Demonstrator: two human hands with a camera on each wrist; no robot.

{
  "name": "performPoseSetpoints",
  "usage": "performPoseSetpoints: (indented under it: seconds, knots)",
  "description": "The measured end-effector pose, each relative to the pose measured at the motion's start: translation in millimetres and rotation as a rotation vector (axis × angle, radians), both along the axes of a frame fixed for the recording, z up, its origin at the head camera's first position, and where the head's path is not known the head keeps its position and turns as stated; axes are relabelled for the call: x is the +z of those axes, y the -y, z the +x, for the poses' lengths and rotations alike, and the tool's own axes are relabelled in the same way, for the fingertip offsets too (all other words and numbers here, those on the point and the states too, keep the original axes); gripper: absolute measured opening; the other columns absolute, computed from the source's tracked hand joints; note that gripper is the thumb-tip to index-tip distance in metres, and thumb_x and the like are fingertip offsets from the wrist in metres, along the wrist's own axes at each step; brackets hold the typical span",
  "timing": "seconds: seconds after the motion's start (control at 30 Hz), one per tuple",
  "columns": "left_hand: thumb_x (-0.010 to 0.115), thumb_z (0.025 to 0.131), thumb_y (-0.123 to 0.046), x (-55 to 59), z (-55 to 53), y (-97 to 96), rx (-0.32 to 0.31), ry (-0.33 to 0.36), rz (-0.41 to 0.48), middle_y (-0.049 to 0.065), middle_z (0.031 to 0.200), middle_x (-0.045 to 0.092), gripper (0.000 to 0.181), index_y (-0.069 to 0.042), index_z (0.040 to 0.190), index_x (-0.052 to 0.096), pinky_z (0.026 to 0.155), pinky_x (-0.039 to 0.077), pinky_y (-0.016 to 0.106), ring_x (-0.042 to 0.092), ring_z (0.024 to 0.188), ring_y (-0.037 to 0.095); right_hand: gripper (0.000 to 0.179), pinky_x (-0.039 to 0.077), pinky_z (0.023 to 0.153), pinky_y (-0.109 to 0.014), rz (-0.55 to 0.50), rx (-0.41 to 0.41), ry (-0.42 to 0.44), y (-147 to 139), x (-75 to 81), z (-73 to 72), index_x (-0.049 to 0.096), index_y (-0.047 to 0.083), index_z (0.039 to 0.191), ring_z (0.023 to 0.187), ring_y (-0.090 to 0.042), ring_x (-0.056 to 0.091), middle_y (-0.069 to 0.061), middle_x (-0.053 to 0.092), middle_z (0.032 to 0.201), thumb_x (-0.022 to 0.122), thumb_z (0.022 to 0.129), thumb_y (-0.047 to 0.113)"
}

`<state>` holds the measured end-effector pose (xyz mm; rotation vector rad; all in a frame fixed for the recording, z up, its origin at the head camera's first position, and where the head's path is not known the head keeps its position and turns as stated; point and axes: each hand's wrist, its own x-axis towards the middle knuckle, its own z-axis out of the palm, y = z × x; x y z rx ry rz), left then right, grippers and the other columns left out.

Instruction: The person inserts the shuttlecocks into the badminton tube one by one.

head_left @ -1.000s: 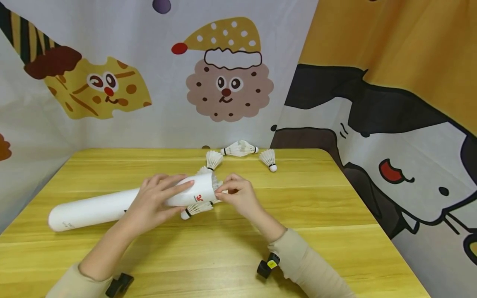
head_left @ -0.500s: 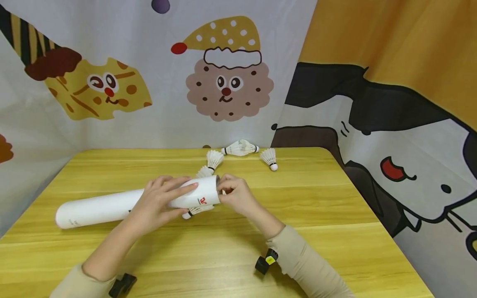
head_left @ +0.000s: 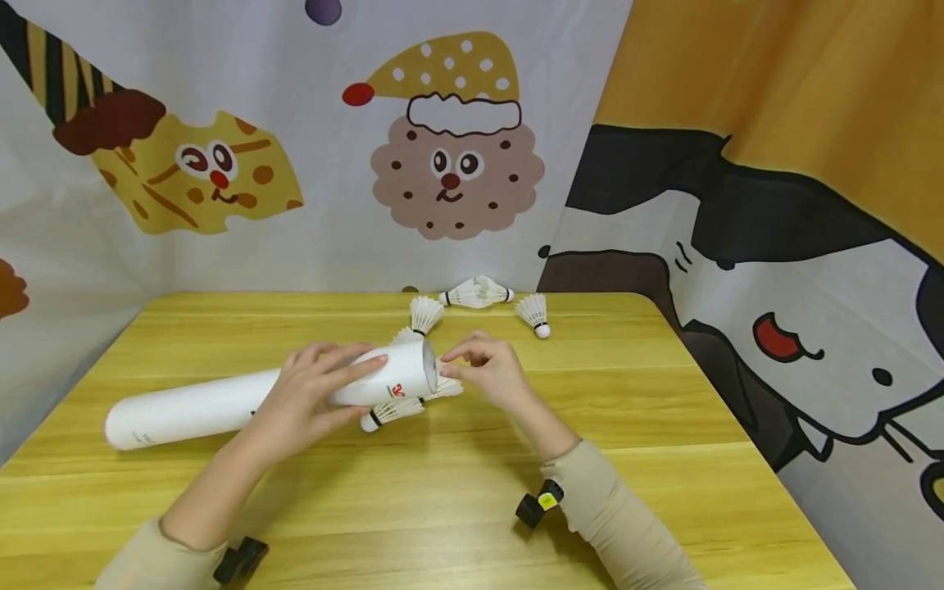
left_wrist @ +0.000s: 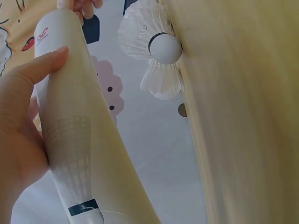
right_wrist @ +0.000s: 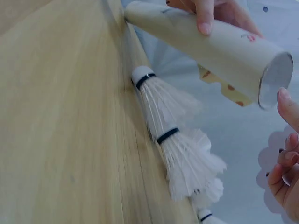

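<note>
My left hand [head_left: 310, 393] grips a long white shuttlecock tube [head_left: 199, 410], its fingers over the top and its thumb below. The tube slants above the table, its uncapped mouth facing right. Just beyond that mouth is my right hand [head_left: 490, 373], thumb and fingers apart with nothing seen between them in the right wrist view. There the thumb [right_wrist: 286, 105] is close to the tube's rim; whether it touches cannot be told. Beneath the tube lie nested white shuttlecocks [right_wrist: 163, 112], partly hidden in the head view. How far inside the tube is filled is not visible.
Behind the tube, another shuttlecock [head_left: 425, 315] rests on the wooden table [head_left: 457, 492]. Two shuttlecocks [head_left: 475, 293] lie skirt to skirt at the back edge, with a single shuttlecock [head_left: 534, 315] to their right. A printed curtain [head_left: 295, 262] hangs behind.
My right hand was at the tube's mouth, fingertips at or inside its rim half a second ago. It has since drawn back slightly right. The left hand still holds the tube, barely shifted.
</note>
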<state>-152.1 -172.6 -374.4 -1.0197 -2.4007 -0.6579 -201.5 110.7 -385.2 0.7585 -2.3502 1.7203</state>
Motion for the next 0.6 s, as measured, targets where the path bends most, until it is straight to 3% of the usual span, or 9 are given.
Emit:
performPoseSetpoints:
  seconds: [0.27,0.5,0.6]
  knots:
    - [0.085,0.067,-0.021,0.3,0.2,0.4,-0.01,-0.005,0.006,0.005,0.136,0.053,0.079,-0.029,0.139,0.052,0.086,0.029,0.05,0.046,0.11,0.032,0.012,0.032,0.056,-0.023,0.031,-0.039,-0.035,-10,11.9,3.5,0.071,-0.009,0.087,0.062,-0.013,0.038,-0.019,0.055,0.076,0.076,0.078,-0.004]
    - [0.085,0.068,-0.021,1.6,1.5,0.9,-0.01,0.0,0.007,0.005,0.138,0.052,0.079,-0.029,0.14,0.052,0.085,0.029,0.048,0.045,0.11,0.031,0.015,0.034,0.057,-0.023,0.08,-0.053,0.009,-22,-24.2,-20.4,0.075,0.001,0.091,0.063,-0.014,0.04,-0.01,0.056,0.077,0.079,0.078,0.008]
    - [0.084,0.069,-0.024,1.8,1.5,1.2,-0.011,-0.003,0.009,0.004,0.139,0.051,0.078,-0.029,0.14,0.052,0.085,0.029,0.047,0.045,0.111,0.03,0.015,0.036,0.057,-0.024,0.103,-0.036,0.014,-26,-32.9,-25.1,0.075,0.004,0.091,0.062,-0.015,0.042,-0.008,0.056,0.078,0.08,0.078,0.009]
